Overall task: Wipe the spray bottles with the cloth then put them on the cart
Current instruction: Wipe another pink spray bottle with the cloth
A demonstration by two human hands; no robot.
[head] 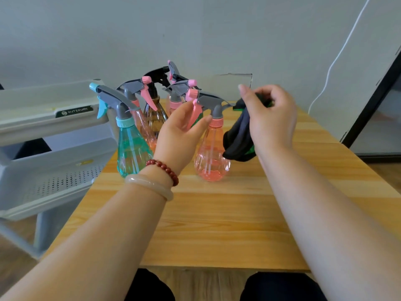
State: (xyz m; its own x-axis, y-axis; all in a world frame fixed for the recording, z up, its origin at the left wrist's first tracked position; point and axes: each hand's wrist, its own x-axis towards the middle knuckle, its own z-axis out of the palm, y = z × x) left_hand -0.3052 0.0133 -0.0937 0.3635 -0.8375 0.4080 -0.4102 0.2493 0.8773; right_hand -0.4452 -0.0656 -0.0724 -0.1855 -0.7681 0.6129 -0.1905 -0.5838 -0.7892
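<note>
Pinched in the right hand [271, 120], the cloth [238, 142] hangs just right of the pink bottle [211, 159] standing on the table [217, 224]. At the bottle's neck the left hand [181, 137] curves loosely, holding nothing; it should probably grip there firmly, then wipe downward.

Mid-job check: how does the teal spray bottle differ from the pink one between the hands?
The teal bottle has a teal body, collar and trigger; the pink bottle has pink ones. The teal bottle stands at the left edge of the table, next to the cart, untouched; the pink bottle stands mid-table with the left hand at its neck. Both are upright, same shape, grey spray heads.
</note>
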